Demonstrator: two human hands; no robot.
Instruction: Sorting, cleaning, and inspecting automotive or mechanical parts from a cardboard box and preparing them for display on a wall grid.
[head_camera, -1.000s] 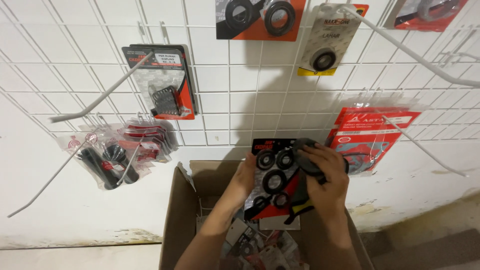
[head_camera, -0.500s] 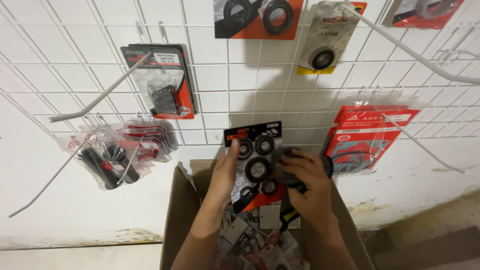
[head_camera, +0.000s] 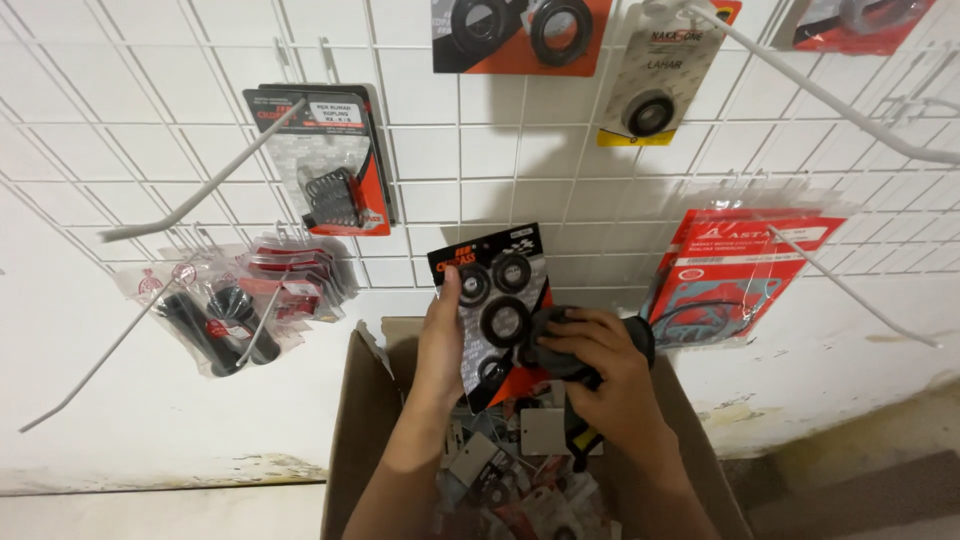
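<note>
Seal card (head_camera: 497, 300) pinched in left hand (head_camera: 440, 345), above cardboard box (head_camera: 360, 430); right hand (head_camera: 610, 375) clutches black packets (head_camera: 560, 345) beside it.

Bright, even light falls from the front onto the white wire rack (head_camera: 230, 150), and hanging packets throw soft grey shadows up and leftward on the wall (head_camera: 90, 400) behind. Clear plastic on the red packet (head_camera: 745, 270) catches mild glare. Straight hooks bow near the frame's corners, a wide-lens warp. The cardboard box (head_camera: 365, 420) interior sits dimmer, its contents slightly soft, while the centre stays sharp
</note>
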